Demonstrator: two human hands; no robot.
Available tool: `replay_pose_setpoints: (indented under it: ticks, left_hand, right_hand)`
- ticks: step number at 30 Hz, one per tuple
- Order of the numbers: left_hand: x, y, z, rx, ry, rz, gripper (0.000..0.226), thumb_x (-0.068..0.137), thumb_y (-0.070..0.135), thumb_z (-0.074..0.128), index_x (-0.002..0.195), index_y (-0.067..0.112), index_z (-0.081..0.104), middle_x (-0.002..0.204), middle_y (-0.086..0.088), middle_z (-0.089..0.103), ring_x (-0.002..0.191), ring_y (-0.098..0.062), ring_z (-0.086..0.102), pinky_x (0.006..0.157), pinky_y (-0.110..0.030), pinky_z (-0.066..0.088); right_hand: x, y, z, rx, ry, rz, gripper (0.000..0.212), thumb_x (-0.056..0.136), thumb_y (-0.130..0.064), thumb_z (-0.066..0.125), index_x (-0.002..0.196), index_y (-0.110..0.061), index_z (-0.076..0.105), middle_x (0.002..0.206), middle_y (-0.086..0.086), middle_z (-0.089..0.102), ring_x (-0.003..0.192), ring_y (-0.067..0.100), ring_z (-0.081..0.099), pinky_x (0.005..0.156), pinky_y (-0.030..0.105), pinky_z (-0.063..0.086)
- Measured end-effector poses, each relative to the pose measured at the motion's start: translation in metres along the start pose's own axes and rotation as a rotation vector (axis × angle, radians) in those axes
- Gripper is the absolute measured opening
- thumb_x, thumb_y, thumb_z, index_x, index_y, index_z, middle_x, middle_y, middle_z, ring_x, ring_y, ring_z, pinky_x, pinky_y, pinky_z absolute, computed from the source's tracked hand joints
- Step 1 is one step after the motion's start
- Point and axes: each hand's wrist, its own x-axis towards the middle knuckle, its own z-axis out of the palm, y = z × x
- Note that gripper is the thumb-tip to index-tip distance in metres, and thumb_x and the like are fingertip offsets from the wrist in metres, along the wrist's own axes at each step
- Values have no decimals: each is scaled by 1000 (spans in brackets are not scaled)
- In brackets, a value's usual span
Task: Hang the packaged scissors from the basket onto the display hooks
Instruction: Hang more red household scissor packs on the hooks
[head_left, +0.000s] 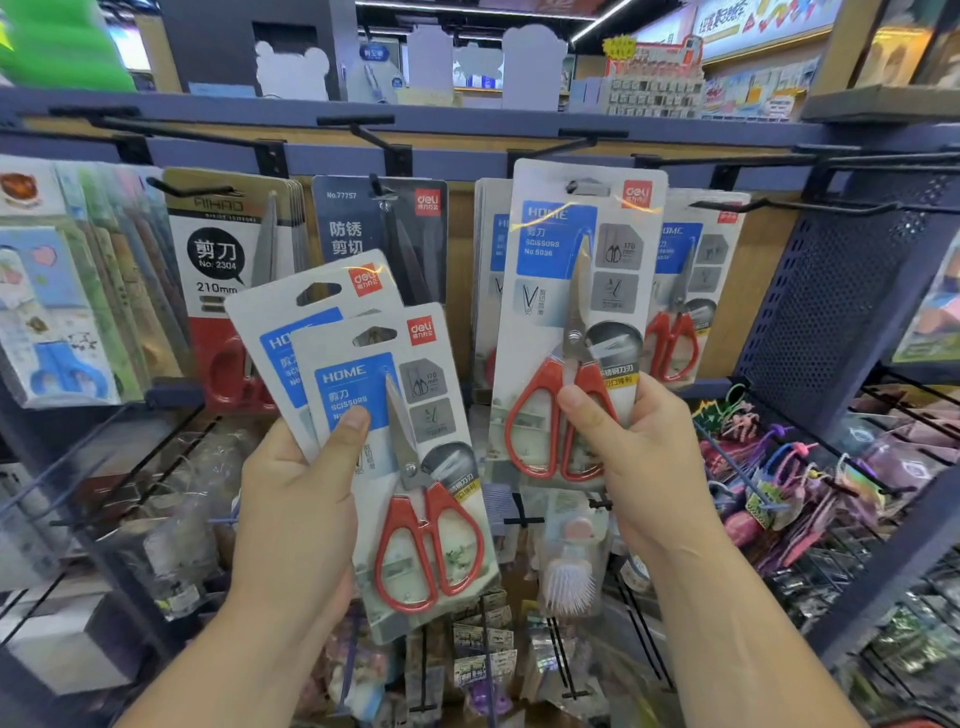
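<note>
The right hand (639, 447) gripped a raised scissors pack (566, 270), a grey card with a blue label and red-handled steel scissors under clear plastic. The thumb pressed on the red handles at the pack's lower end and the fingers were curled behind the card. The pack stood upright above the hand, with its hang hole up by a black metal display hook (558, 146) on the far rail (whether the hole sat on any hook could not be told). Just right of it and farther back, a hung scissors pack (696, 291) of the same kind dangled from a black wire hook (800, 208).

The left hand (296, 499) held two more matching packs, fanned and tilted to the right. The front scissors pack (415, 467) lay over the rear scissors pack (301, 322). The thumb was laid across the front pack's blue label and the fingers were hidden behind both cards. These packs sat lower and nearer than the raised one, and apart from it.

On the far left of the rail hung a white, black and red scissors card (223, 260), and beside it a dark blue scissors card (374, 228).
</note>
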Motion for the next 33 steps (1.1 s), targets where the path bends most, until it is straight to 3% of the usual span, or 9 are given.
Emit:
replay_pose_setpoints:
  ticks: [4,9,13,17,22,25,27,30,33]
  left_hand:
    - [1,0,1,-6,2,-7,25,105,11,56,119,22,73,122,5,78,116,-16,73,104,-43,52]
    - [1,1,1,-2,4,6,25,105,11,56,118,23,73,123,6,78,117,-16,72,107,-44,51]
    - [2,1,-2,12,13,15,24,104,13,57,117,25,74,124,6,77,119,-16,71,109,-47,50]
    - [1,1,-2,12,4,17,24,104,12,57,116,25,74,122,7,78,117,-15,73,104,-42,53]
    - [2,1,-1,-17,8,1,24,104,10,56,117,23,72,118,7,79,111,-14,75,86,-26,62]
    - [3,1,-2,-3,19,-3,24,104,11,56,118,22,73,121,5,78,116,-18,73,100,-40,58]
    - [2,2,-2,-2,23,-9,24,104,12,57,119,21,73,122,4,78,117,-19,73,107,-46,52]
    - [2,3,0,0,28,-16,23,103,13,57,119,21,73,121,4,78,115,-18,74,107,-46,52]
    - [2,1,1,-2,27,-22,23,103,13,57,118,20,73,119,4,79,113,-17,74,105,-45,53]
  right_hand:
    - [3,-3,-2,-46,-42,-12,12,85,-19,74,84,-12,64,61,-14,69,60,-2,67,58,16,53]
    - [7,-5,0,-110,-51,-7,37,75,-41,76,90,-9,69,75,-6,76,75,8,74,65,26,59]
    - [9,-3,1,-135,-90,25,57,73,-54,80,103,-6,72,95,6,81,93,23,78,79,42,64]
    - [13,-5,1,-145,-102,51,35,74,-42,76,93,-13,71,83,-6,80,80,7,76,66,21,57]
    - [16,2,-1,-100,-67,93,37,74,-33,78,98,-6,70,85,2,80,81,13,77,66,25,59]
    - [17,4,-2,-64,-45,118,37,74,-31,79,100,-5,71,92,9,81,86,20,78,72,30,61]
    - [19,4,-4,-64,-36,132,23,79,-24,81,93,-9,70,86,5,80,82,18,77,69,28,60]
    - [24,4,-4,-81,-34,137,12,84,-10,81,89,-12,70,79,1,79,78,15,77,66,27,59]
    - [28,3,-2,-90,-42,132,22,87,-5,79,105,-14,70,94,3,81,92,19,78,78,31,63]
